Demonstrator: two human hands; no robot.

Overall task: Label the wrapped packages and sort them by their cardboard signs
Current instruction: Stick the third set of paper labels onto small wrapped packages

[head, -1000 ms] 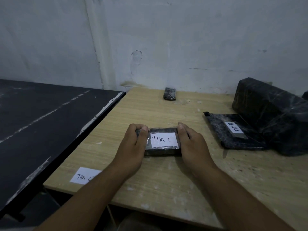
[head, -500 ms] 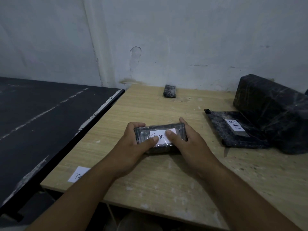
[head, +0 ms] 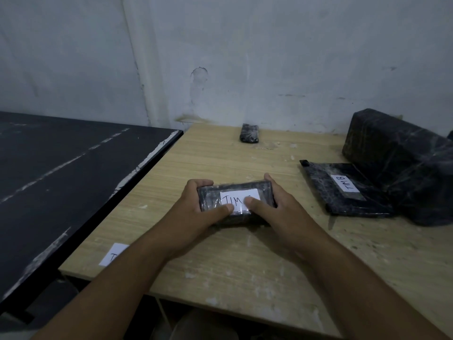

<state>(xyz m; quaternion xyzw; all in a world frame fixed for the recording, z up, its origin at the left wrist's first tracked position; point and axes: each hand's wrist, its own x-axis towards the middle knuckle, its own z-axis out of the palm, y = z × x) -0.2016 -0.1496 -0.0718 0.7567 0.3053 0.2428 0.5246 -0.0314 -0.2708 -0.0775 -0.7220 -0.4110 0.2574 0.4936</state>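
A small black wrapped package (head: 259,192) lies on the wooden table (head: 220,261) in front of me. It carries a white label (head: 239,198) reading "TIM" with the last letter covered. My left hand (head: 196,212) grips its left end, thumb pressing on the label. My right hand (head: 277,212) grips its right end, thumb also on the label. A white paper sign (head: 113,253) lies near the table's front left corner, partly hidden by my left forearm.
A flat black package labelled "TIM B" (head: 343,190) lies at the right, against a large black wrapped bundle (head: 402,165). A small black package (head: 249,133) sits by the far wall. A black table (head: 61,182) adjoins on the left.
Both thumbs have moved from the package's ends onto its label. The package has tilted slightly toward me. The camera has shifted a little.
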